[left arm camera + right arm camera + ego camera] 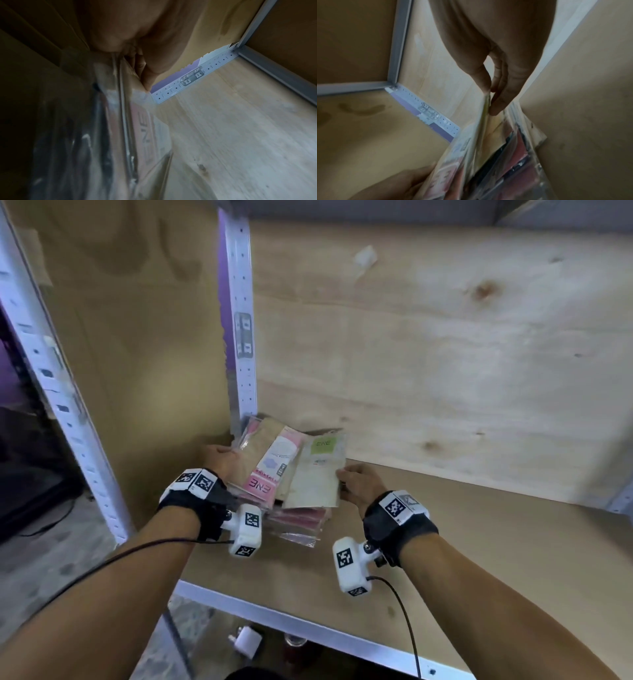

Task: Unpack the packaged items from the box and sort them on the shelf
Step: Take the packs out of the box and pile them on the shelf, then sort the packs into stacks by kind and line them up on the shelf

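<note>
A stack of flat clear-wrapped packets (294, 518) lies in the back left corner of the wooden shelf (479, 542). On top sit a pink-labelled packet (270, 467) and a green-labelled packet (317, 474). My left hand (219, 457) holds the left edge of the pink-labelled packet (145, 129), fingers and thumb (149, 73) closed on it. My right hand (356, 481) pinches the right edge of the green-labelled packet (481, 128) between thumb and fingers (501, 94). The left hand (397, 181) also shows in the right wrist view at the stack's far side.
A white perforated metal upright (245, 337) stands right behind the stack, and another upright (58, 392) stands at the front left. A plywood back panel (445, 354) closes the shelf. The shelf's metal front rail (308, 625) runs below my wrists.
</note>
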Tool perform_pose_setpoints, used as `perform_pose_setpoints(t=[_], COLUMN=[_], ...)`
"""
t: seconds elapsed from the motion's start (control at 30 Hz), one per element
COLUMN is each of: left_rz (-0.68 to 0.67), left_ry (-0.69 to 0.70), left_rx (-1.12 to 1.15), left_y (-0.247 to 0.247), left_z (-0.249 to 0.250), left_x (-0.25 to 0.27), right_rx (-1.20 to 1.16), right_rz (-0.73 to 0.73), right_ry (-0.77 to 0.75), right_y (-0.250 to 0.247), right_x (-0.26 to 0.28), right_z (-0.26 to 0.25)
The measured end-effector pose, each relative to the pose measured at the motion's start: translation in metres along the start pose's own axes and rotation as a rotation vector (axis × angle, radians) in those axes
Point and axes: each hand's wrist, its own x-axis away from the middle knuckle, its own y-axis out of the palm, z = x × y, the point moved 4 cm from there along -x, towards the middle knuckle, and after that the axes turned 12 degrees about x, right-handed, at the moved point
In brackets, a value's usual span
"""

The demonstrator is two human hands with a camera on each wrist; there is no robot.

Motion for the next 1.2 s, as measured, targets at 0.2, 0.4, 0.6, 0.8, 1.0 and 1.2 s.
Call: perform_pose_setpoints(t=[0.2, 0.4, 0.6, 0.8, 1.0, 1.2], left_rz=[0.046, -0.004, -0.16, -0.112, -0.022, -0.191], left_ry=[0.086, 0.136, 0.163, 0.308, 0.624, 0.596], left_rx=[-0.147, -0.266, -0.417, -0.528, -0.576, -0.466], left_y=[0.001, 0.009, 0.006, -0.007, 0.017, 0.07], left_z=[0.001, 0.006, 0.015, 0.043, 0.075, 0.083], left_x=[-0.01, -0.002, 0.014, 0.037, 0.097, 0.148], right_rx=[0.23, 0.388, 0.329, 0.422, 0.402, 0.274], right_rz=[0.026, 0.036, 0.079, 0.086, 0.022, -0.05], right_ry=[0.05, 0.042, -0.01, 0.043, 0.094, -0.024], right_y=[0.008, 0.015, 0.033, 0.021, -0.004, -0.04], right_x=[-0.023, -0.033, -0.029, -0.016, -0.002, 0.024], right_z=[0.005, 0.005, 0.004, 0.009, 0.026, 0.033])
